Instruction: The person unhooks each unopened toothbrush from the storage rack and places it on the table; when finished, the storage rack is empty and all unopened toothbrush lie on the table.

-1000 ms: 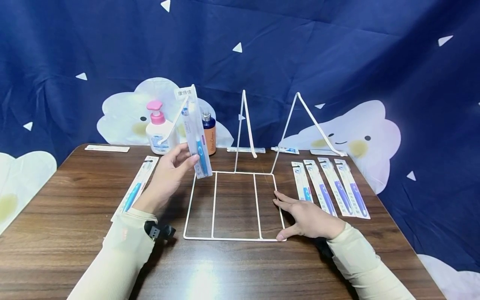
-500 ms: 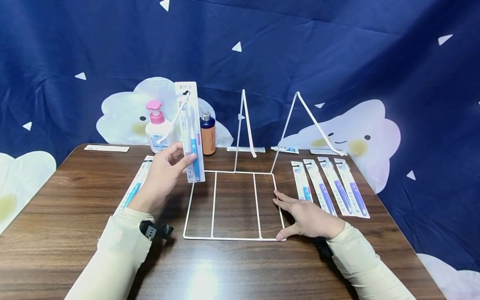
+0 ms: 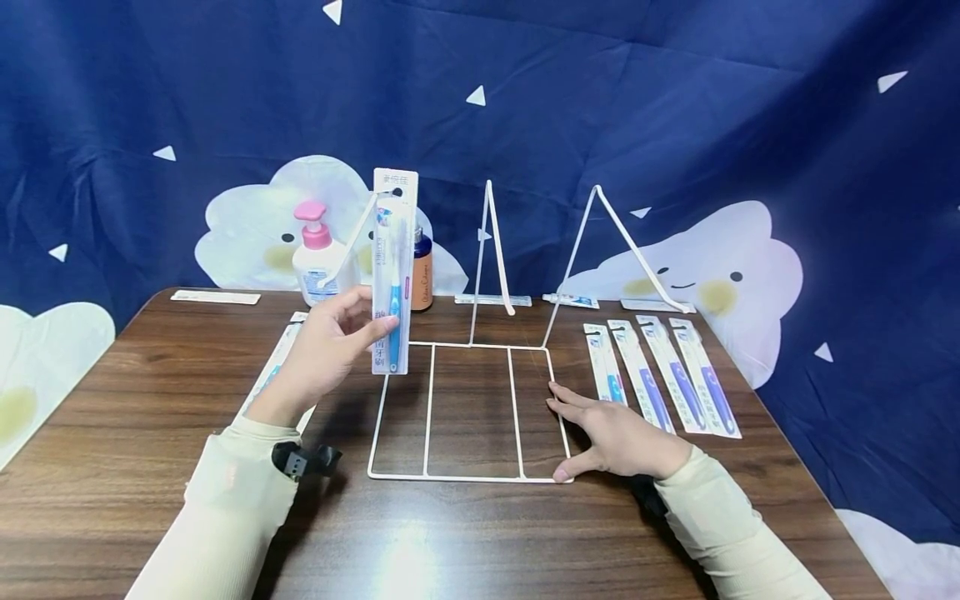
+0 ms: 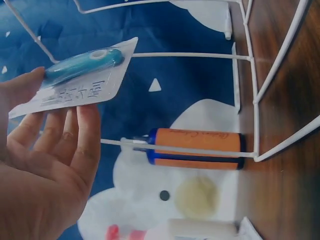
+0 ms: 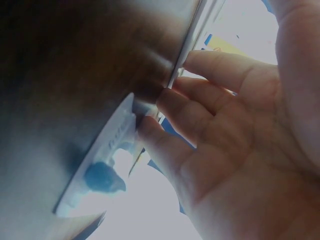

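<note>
Wooden counter, frame centre: left hand fingers clamped on upright toothbrush pack; right hand fingers apart, flat on white wire rack.

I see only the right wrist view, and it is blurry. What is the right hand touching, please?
Observer: The right hand lies flat on the wooden table, with its fingers against the right edge of a white wire rack.
Operator: And what is the left hand doing?
Observer: The left hand holds a packaged toothbrush upright, above the rack's left rear corner.
Operator: Are there other toothbrushes?
Observer: Yes. Four more packs lie in a row on the table, to the right of the right hand, and a single pack lies under the left hand.
</note>
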